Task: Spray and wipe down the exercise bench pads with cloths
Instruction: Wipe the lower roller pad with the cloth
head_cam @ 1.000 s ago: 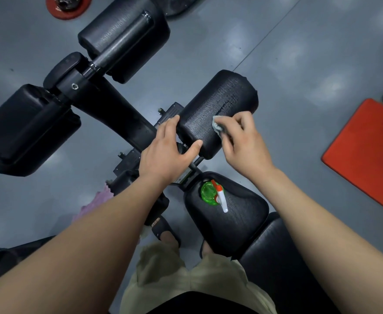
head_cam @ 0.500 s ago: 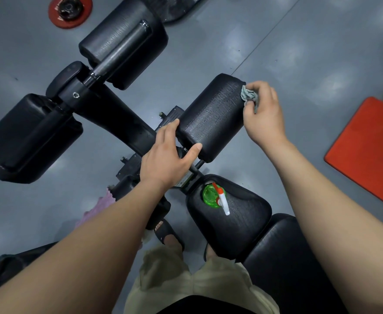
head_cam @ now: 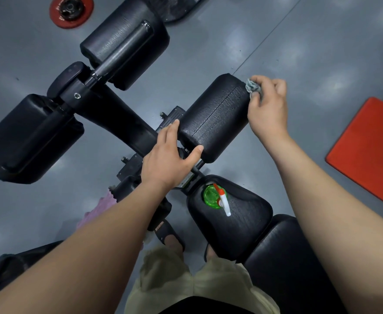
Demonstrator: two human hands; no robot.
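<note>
My right hand point(head_cam: 267, 105) is closed around a bunched grey cloth point(head_cam: 253, 86), pressing it against the far end of the black roller pad point(head_cam: 215, 116). My left hand point(head_cam: 168, 159) rests open on the pad's near end, fingers laid straight along its edge and thumb spread against its side. The green spray bottle point(head_cam: 213, 197) stands on the seat pad point(head_cam: 247, 220) just below, its white nozzle pointing toward me. A red mat point(head_cam: 371, 150) lies on the grey floor point(head_cam: 208, 53) to my right.
</note>
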